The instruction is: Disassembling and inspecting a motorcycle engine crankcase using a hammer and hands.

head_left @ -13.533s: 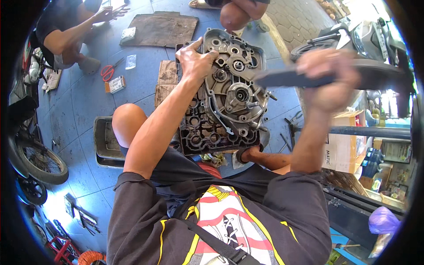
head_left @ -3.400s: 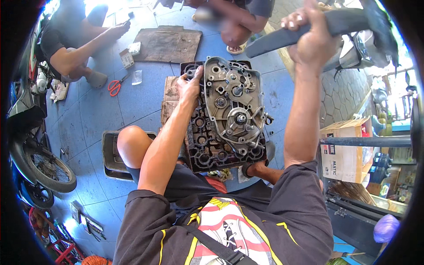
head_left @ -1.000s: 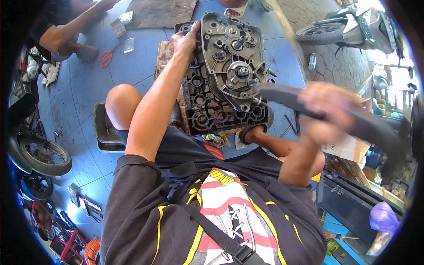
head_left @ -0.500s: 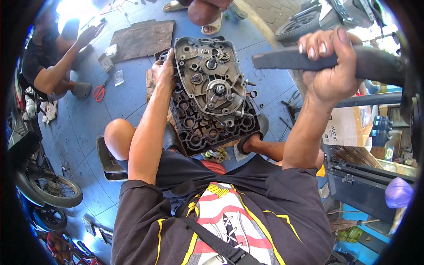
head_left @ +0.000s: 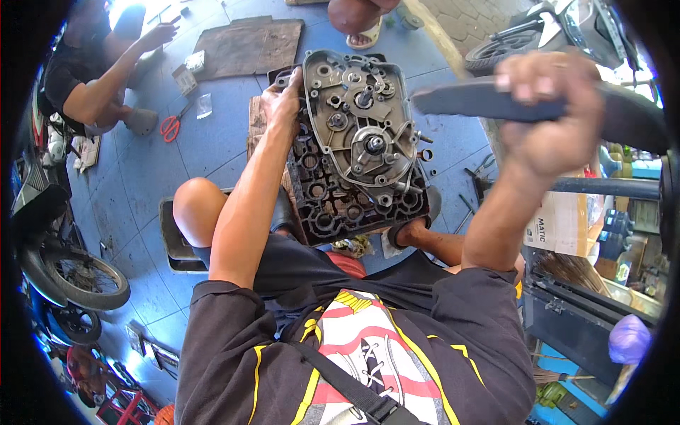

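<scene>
A grey metal engine casing [head_left: 354,124] with shafts and bosses rests on a dark, grimy metal part [head_left: 329,212] full of round openings, with cardboard [head_left: 257,124] beneath. My left hand [head_left: 280,106] is closed round the upper left edge of these stacked parts. My right hand [head_left: 549,113] is closed on a long dark tool [head_left: 467,103], held in the air to the right of the casing. Its blunt tip points left toward the casing; the hand is motion-blurred.
Other people crouch at upper left [head_left: 95,92] and top [head_left: 354,14]. Red scissors [head_left: 170,127], a worn board [head_left: 248,49] and a basin [head_left: 183,258] lie on the tiled floor. Motorbike wheels [head_left: 81,280] stand left; a carton [head_left: 559,223], pliers [head_left: 476,168] and a purple bag [head_left: 629,340] are right.
My right hand swung from low beside the casing a second ago up to shoulder level, now slightly further right. My left hand keeps its grip. The whole view has shifted slightly.
</scene>
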A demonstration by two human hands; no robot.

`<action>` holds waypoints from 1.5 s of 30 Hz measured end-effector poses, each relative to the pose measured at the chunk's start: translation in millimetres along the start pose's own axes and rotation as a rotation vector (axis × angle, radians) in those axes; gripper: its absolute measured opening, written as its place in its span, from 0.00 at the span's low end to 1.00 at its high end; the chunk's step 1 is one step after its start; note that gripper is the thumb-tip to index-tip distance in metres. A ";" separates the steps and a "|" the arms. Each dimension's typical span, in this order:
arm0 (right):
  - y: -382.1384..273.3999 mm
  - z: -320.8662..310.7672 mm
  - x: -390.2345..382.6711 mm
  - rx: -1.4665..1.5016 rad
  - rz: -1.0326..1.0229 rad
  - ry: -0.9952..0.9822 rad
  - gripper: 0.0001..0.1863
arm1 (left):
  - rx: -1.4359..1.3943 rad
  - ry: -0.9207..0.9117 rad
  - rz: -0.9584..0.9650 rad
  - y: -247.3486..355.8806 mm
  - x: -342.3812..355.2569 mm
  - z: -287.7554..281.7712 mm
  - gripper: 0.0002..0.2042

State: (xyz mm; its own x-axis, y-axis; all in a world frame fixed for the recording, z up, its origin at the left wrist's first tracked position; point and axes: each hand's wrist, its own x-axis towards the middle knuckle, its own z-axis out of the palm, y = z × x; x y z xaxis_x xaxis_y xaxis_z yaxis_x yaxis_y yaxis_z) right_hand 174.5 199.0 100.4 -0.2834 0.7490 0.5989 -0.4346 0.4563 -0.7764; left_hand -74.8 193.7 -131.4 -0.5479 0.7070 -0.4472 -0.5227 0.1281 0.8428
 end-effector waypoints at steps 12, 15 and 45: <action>17.8 8.3 -23.3 0.105 -0.052 0.129 0.07 | 0.212 0.106 -0.002 4.0 -5.1 -8.9 0.43; 28.2 -5.9 -26.7 -0.026 -0.123 -0.036 0.06 | 0.213 0.163 0.067 -14.3 14.5 -18.7 0.43; 71.2 1.5 -13.4 -0.145 0.004 0.204 0.07 | 0.044 0.039 0.035 -42.0 47.4 -17.2 0.17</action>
State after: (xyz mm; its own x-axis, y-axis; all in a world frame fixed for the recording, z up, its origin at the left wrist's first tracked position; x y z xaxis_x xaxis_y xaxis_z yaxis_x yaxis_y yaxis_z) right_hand 146.1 220.8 37.4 -0.1001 0.8255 0.5555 -0.3022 0.5067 -0.8074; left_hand -90.0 209.9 -193.2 -0.5909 0.6840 -0.4277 -0.4738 0.1348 0.8702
